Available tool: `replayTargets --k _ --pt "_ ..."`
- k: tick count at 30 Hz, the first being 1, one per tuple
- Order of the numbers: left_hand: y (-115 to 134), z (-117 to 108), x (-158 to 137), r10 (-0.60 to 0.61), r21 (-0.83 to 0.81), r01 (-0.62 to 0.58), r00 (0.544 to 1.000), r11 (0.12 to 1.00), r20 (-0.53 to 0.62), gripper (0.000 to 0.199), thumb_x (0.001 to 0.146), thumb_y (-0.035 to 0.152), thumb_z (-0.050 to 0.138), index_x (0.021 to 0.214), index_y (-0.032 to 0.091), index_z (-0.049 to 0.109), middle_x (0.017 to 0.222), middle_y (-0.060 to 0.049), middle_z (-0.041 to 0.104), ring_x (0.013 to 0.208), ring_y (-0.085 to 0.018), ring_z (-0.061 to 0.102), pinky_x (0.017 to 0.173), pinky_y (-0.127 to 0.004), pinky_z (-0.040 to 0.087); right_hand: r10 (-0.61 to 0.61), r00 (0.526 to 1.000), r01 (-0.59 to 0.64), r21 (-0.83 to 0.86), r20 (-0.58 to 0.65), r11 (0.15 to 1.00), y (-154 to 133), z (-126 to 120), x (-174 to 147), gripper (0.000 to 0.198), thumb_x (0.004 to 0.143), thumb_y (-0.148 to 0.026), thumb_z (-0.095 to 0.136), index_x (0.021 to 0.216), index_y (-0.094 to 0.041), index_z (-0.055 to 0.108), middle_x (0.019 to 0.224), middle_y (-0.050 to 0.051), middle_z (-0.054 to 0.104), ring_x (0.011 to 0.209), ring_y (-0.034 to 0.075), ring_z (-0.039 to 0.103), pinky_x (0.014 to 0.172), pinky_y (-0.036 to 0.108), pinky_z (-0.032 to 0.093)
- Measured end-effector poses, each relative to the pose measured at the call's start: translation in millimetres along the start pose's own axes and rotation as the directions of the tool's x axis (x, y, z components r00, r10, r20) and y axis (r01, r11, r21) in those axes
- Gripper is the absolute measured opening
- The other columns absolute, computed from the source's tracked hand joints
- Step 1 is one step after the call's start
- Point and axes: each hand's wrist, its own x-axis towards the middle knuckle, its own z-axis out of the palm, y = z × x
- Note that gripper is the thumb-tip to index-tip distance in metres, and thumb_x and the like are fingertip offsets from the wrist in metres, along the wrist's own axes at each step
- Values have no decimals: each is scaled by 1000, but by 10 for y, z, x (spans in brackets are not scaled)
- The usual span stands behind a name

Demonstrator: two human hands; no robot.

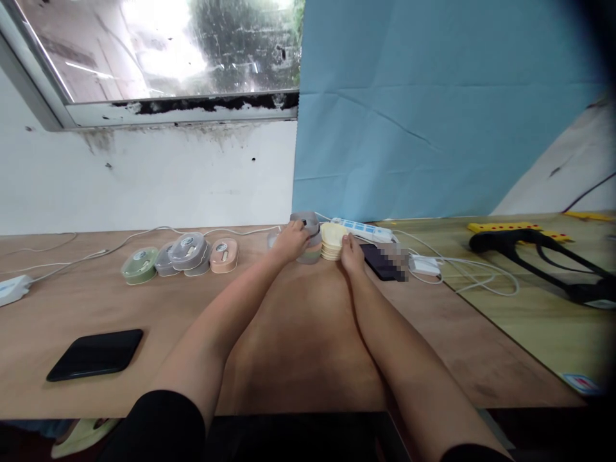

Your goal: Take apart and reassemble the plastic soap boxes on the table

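My left hand (pixel 291 241) is closed on a translucent grey container (pixel 305 221) at the top of a short stack, near the back of the table. Beneath it sit translucent containers (pixel 308 255), one with an orange-pink tint. Right beside them stands a stack of pale yellow dishes (pixel 331 242) with scalloped rims. My right hand (pixel 353 254) holds the right side of that stack, thumb near the rim and the other fingers partly hidden.
Lidded boxes stand at left: green (pixel 139 265), grey (pixel 188 251) and peach (pixel 224 255). A black phone (pixel 95 354) lies at front left, a dark flat device (pixel 384 262) right of my hand. A power strip (pixel 363 229), white cables and a black strap-like frame (pixel 543 247) lie right.
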Motion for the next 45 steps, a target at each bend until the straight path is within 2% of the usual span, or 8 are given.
replayTargets --k 3,7,13,18,25,31,38,45 --pt "-3 12 7 12 0 -12 1000 1000 17 24 87 27 48 94 14 67 105 -12 53 101 -25 49 89 -36 41 -2 1000 0 73 23 997 -21 -14 -30 87 78 -68 45 145 -15 31 146 15 37 134 30 35 111 44 26" --pt "14 6 -3 21 22 -21 999 1000 31 23 88 25 48 97 15 66 109 -12 53 103 -24 48 90 -37 41 -20 997 13 96 74 995 -63 -19 -71 99 69 -66 61 146 -15 27 147 16 35 134 31 34 111 44 26" --pt "39 -43 -35 -28 -13 28 999 1000 -36 21 83 31 57 97 16 64 105 -10 51 100 -24 47 91 -36 41 -28 998 22 114 55 993 -101 -27 -90 110 67 -64 63 149 -11 12 146 19 34 132 30 37 110 43 28" --pt "24 -30 -67 -60 -40 58 997 998 -56 21 81 27 59 100 17 63 105 -9 51 101 -23 47 92 -35 41 7 999 -12 131 41 991 -69 -31 -72 99 74 -68 52 148 -11 17 144 18 38 132 30 37 110 44 26" --pt "89 38 -86 -62 11 62 998 998 -3 21 86 29 52 97 16 64 111 -11 51 104 -24 47 90 -36 42 1 1000 -5 132 31 991 -59 -29 -75 95 74 -67 54 147 -14 23 150 16 29 137 30 29 112 46 22" --pt "89 56 -45 -115 -2 115 993 993 -11 25 81 24 57 105 16 59 109 -10 52 104 -24 47 89 -36 42 -18 1000 14 149 21 989 -39 -15 -76 92 74 -66 55 146 -16 26 148 16 33 135 30 33 112 46 24" --pt "31 125 -10 -105 40 104 994 994 22 20 83 25 55 100 17 64 113 -10 50 105 -24 47 89 -37 43 1 999 -6 124 36 992 -77 -29 -92 93 75 -67 53 146 -14 24 144 16 40 133 29 37 110 46 26" --pt "14 13 79 -12 60 12 1000 998 -7 23 88 19 44 96 16 66 114 -12 51 103 -24 46 88 -37 40 -6 999 2 122 33 993 -82 -28 -96 95 75 -67 53 147 -12 23 146 17 36 134 29 35 111 44 25"
